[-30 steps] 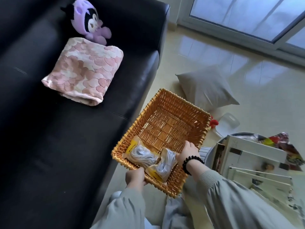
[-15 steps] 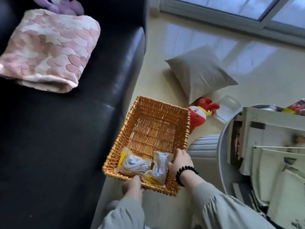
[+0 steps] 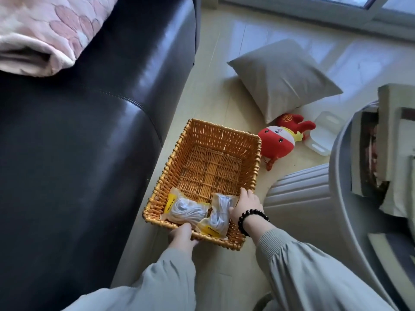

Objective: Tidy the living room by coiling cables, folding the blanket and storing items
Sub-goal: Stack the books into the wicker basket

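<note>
The left hand (image 3: 183, 235) grips the near rim of the basket (image 3: 224, 133). The right hand (image 3: 246, 206) grips its right rim by the near corner. Two cable bags (image 3: 186, 209) (image 3: 219, 218) lie side by side in the basket's near end. The basket is just beside the sofa (image 3: 78, 142). Beyond it a red toy (image 3: 277, 142) and a grey cushion (image 3: 283, 77) lie on the floor (image 3: 213, 86). Farthest, the folded blanket (image 3: 45, 30) rests on the sofa.

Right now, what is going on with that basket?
A person holds a wicker basket low beside the black sofa, left hand gripping its near rim, right hand its right rim. Two bagged white cables lie at its near end. A red plush toy and a grey cushion lie on the floor beyond; the pink blanket sits folded on the sofa.
</note>
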`<state>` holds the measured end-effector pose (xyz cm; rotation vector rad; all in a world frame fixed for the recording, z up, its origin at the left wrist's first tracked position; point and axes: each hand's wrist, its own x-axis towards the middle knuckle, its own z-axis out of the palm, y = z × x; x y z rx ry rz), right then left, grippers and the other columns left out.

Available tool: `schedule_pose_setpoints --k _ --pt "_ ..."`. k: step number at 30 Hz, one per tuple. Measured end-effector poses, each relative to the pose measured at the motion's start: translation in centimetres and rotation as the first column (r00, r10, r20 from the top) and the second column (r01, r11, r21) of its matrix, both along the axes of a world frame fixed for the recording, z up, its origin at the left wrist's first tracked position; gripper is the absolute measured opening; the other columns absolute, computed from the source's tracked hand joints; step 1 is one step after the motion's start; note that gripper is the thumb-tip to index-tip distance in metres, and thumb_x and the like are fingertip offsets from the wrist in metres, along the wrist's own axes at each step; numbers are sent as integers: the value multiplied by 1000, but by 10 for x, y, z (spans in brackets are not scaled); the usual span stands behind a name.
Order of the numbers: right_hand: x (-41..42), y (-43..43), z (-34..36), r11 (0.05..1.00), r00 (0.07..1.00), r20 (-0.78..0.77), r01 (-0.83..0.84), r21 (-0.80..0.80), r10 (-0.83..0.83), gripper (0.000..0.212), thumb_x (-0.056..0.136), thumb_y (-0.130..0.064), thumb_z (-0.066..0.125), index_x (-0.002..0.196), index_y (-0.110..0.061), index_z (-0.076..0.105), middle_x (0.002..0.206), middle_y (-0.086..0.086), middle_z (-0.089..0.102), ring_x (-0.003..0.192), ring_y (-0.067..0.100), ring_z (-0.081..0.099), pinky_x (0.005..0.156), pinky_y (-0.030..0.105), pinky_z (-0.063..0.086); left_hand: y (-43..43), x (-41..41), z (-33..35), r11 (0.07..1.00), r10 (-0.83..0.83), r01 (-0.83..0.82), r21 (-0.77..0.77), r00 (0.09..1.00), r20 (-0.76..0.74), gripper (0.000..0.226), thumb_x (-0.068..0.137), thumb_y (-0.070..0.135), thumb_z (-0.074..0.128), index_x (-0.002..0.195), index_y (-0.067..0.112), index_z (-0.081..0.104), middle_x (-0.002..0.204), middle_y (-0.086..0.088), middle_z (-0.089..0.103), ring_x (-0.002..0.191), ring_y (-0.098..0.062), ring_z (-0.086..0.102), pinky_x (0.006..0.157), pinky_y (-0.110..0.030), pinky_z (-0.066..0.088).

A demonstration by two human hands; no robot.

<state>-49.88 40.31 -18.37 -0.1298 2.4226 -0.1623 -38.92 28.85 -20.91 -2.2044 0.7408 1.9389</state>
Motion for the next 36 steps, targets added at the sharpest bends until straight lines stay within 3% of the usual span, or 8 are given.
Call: schedule_pose_setpoints --k 4,8,12,14,16,19,24,36 --pt "-9 1 -19 1000 1000 -15 1 -9 -1 74 92 -34 55 150 -16 13 155 6 18 142 25 20 116 41 22 4 -8 -24 997 -67 67 26 998 -18 26 89 -8 52 108 7 43 123 -22 51 120 -42 51 95 -53 49" --pt "-13 3 -36 1000 1000 -8 19 -21 -20 73 91 -37 55 149 -16 16 153 6 22 140 26 23 114 41 24 16 -23 -34 934 -353 357 26 931 -87 40 99 3 40 139 -3 41 144 -21 44 130 -35 47 84 -40 48" --pt "-8 11 -50 999 999 -8 34 -31 -34 68 90 -38 56 146 -18 23 149 6 28 137 26 29 113 42 28 18 -18 -28 835 -519 526 162 850 -85 36 103 23 38 124 -5 48 132 -26 54 120 -39 55 96 -43 51" --pt "-5 17 -52 1000 998 -58 13 -16 -14 66 88 -37 58 144 -19 28 147 6 32 134 25 33 112 42 30 13 -19 -24 592 -798 786 177 602 -2 59 102 43 32 112 -8 58 105 -24 68 95 -32 70 83 -35 59" --pt "-3 21 -53 1000 994 -110 -25 -7 24 61 87 -34 59 140 -20 33 144 5 34 131 24 36 111 42 30 3 -33 -19 341 -918 940 -30 340 207 50 99 44 39 101 1 64 81 -14 71 71 -24 72 61 -27 59" --pt "-6 25 -59 998 991 -126 -39 -47 33 59 86 -29 60 138 -18 35 145 4 34 132 22 33 113 40 29 -11 -65 -24 100 -891 924 -369 248 380 29 95 31 45 88 11 65 84 -8 69 78 -25 69 73 -32 58" --pt "-8 30 -64 991 983 -181 -33 -131 9 53 87 -26 55 137 -15 38 145 5 35 134 21 33 113 33 26 -18 -86 -28 -58 -890 837 -544 203 408 30 96 21 43 69 17 55 73 -3 58 70 -20 55 61 -28 44" --pt "-24 4 40 965 940 -292 107 -241 -177 67 89 -26 54 147 -12 23 155 6 21 141 21 22 117 35 20 -19 -104 79 -201 -908 665 -719 149 392 37 100 20 39 135 18 51 133 -2 56 108 -19 57 89 -33 50"
